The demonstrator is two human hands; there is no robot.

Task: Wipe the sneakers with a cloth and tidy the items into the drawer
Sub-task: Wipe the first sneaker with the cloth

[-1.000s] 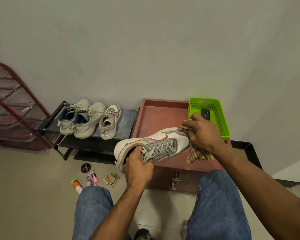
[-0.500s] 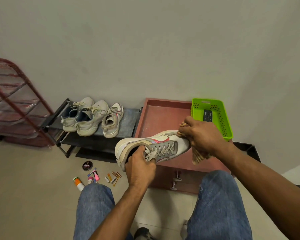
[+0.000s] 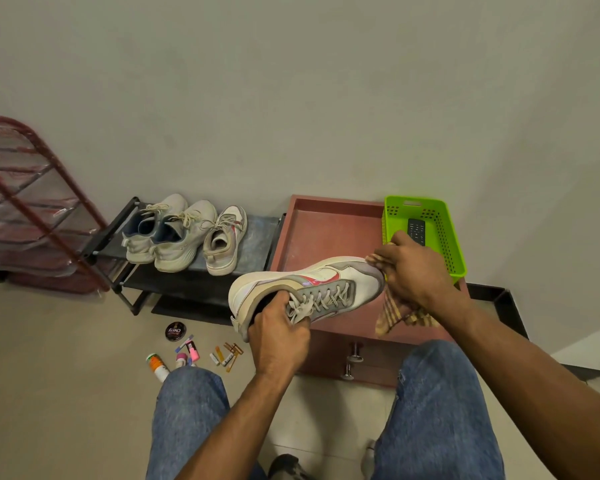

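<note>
Wiping is under way, and by the look of things you are not near the end. Your left hand (image 3: 279, 336) grips the sneaker (image 3: 307, 292) at its collar, fingers curled into the opening beside the laces, holding it in the air over the front edge of the red drawer unit (image 3: 326, 237). Your right hand (image 3: 418, 275) is closed on the checked cloth (image 3: 400, 315) and presses it against the toe, with the loose end of the cloth hanging below your wrist.

Three more sneakers (image 3: 184, 233) stand in a row on the top shelf of the black shoe rack (image 3: 260, 237), toward its left end; whether they have been wiped you cannot tell from here. Tidying has not started, I judge: the polish tin (image 3: 175, 331), an orange-capped bottle (image 3: 157, 366) and a scatter of small tubes and sticks (image 3: 222, 355) lie on the floor (image 3: 49, 375) in front of the rack, near your left knee.

On the back right corner of the drawer unit sits a green basket (image 3: 445, 233) with a remote control (image 3: 416, 230) inside. Two metal handles (image 3: 352, 363) show on the unit's front. A red wire rack (image 3: 32, 209) stands at the far left against the plain wall (image 3: 291, 98).
</note>
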